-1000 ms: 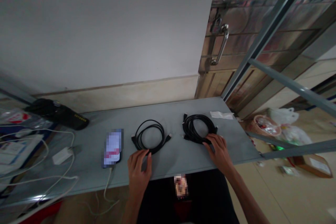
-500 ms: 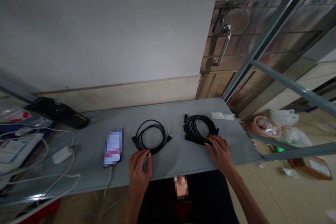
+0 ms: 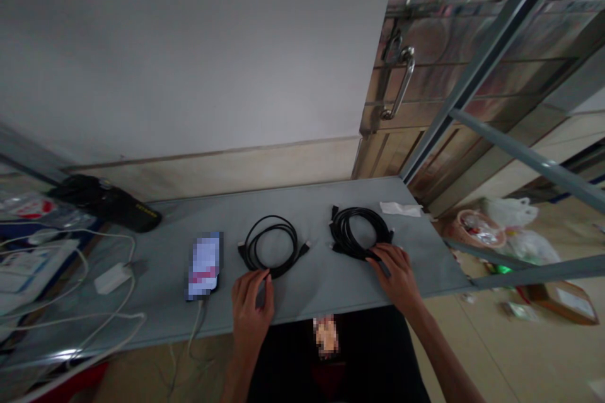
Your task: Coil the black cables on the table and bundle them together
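Observation:
Two coils of black cable lie apart on the grey tabletop [image 3: 312, 293]. The left coil [image 3: 297, 245] has few loops, with a plug sticking out at each side. At its near edge my left hand [image 3: 253, 302] pinches the cable between thumb and fingertips. The thicker right coil [image 3: 347, 227] shows several plug ends around its rim. My right hand [image 3: 396, 274] closes thumb and fingers on the near right part of this bundle. Both coils rest flat, and the fingertips hide small parts of them.
A phone [image 3: 204, 264] with a white cable lies left of the coils. Beyond it are a white adapter [image 3: 112, 278], tangled white cords and a black bottle [image 3: 108, 204]. A white paper strip [image 3: 401, 208] lies at far right. A metal frame post [image 3: 454, 101] rises beside the table.
Almost nothing differs. Both hands stay at the near edges of their coils, and the right fingers have shifted very slightly.

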`<state>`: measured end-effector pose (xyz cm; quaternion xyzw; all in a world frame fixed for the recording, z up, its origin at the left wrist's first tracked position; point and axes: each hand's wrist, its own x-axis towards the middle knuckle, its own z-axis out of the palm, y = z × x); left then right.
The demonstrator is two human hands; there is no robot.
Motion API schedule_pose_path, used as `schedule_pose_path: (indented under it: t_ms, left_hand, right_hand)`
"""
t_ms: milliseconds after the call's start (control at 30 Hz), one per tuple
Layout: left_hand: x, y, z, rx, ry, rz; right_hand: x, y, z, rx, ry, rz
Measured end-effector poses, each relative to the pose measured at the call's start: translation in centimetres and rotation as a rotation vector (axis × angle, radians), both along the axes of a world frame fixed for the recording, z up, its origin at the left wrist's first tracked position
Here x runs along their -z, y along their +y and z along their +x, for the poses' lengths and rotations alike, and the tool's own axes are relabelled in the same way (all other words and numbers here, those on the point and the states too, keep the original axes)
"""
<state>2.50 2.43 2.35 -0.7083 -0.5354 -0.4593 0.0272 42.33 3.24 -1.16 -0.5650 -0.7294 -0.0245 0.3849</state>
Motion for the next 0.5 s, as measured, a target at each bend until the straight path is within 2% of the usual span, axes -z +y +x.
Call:
schedule_pose_path:
  t_ms: [167,500]
  left_hand:
    - [0.0,0.01,-0.03,0.014,-0.025,0.001]
    - [0.03,0.28,-0.04,0.033,0.048,0.069]
  right_hand:
    - [0.23,0.03,0.04,0.009,-0.011,0.021]
    - [0.23,0.13,0.04,0.009,-0.022,0.039]
